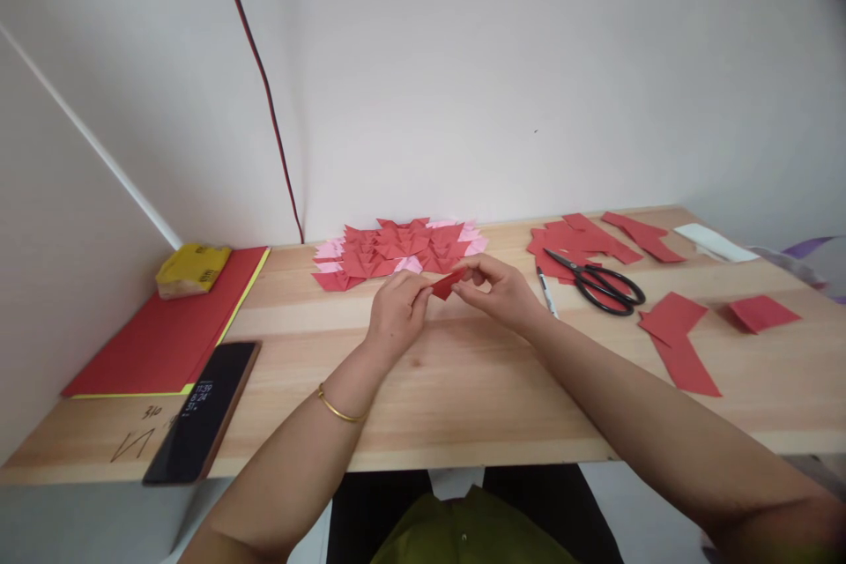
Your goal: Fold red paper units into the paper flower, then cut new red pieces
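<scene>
A small folded piece of red paper [445, 285] is held between my two hands, above the middle of the wooden table. My left hand [400, 307] pinches its left end between thumb and fingers. On the other side, my right hand [493, 289] has its fingertips closed on the right end. Just behind the hands lies a pile of folded red and pink paper pieces [389, 248], overlapping one another. The inner fingers of both hands are partly hidden.
Black-handled scissors [604, 286] rest on red paper pieces [582, 238] at right, beside a pen [546, 291]. Nearer lie cut red papers [680, 339] and a folded one [765, 314]. Left are red sheets [159, 326], a yellow packet [193, 270] and a phone [204, 414] near the front edge.
</scene>
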A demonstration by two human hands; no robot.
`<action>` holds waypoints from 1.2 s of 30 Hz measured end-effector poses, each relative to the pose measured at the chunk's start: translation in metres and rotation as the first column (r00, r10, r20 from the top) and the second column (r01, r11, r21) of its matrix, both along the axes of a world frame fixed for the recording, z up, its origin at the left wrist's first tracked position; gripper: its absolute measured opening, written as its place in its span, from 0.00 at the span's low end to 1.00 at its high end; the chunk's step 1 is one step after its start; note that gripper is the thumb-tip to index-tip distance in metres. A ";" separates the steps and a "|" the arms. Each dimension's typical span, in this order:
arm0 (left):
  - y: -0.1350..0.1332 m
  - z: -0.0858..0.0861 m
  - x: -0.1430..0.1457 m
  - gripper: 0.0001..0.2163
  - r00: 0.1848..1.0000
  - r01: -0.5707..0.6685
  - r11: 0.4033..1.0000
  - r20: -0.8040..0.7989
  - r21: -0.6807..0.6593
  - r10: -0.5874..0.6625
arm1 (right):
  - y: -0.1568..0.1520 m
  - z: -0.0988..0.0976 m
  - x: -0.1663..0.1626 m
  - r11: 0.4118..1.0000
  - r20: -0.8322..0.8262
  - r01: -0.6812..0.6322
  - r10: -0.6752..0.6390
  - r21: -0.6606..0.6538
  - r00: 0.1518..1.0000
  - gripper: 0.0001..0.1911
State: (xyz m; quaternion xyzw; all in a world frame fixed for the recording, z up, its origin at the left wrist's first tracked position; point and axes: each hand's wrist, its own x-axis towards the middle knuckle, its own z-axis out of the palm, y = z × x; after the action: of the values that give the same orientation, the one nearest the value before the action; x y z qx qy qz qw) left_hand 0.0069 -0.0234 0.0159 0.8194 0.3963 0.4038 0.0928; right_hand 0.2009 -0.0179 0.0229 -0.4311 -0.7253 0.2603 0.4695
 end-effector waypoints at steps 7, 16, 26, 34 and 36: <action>-0.004 0.005 0.004 0.12 0.974 -0.062 0.974 -0.201 0.219 0.108 | -0.008 0.006 -0.006 0.943 0.105 0.012 -0.050 0.332 0.993 0.12; -0.009 0.008 0.010 0.10 0.961 -0.041 0.968 -0.254 0.248 0.106 | -0.006 -0.001 -0.005 0.932 0.302 -0.015 -0.102 0.362 0.948 0.04; -0.004 0.013 0.004 0.09 0.968 0.071 0.985 -0.250 0.156 -0.030 | -0.005 0.005 -0.005 0.974 0.162 -0.092 0.058 0.207 0.985 0.05; 0.004 0.013 -0.009 0.08 0.988 -0.076 0.977 0.116 -0.200 0.101 | 0.017 0.005 0.025 0.977 -0.072 0.213 -0.210 0.029 0.975 0.03; 0.004 0.011 -0.007 0.08 0.943 -0.059 0.915 0.279 -0.399 0.182 | 0.015 0.008 0.023 0.976 -0.085 0.215 -0.218 -0.048 0.972 0.06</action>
State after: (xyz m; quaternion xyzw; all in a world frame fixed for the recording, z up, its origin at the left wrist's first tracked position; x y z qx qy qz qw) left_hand -0.0002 -0.0190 0.0272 0.6851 0.4986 0.4467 0.2873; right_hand 0.2240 -0.0028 0.0306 -0.5044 -0.6470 0.2406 0.5187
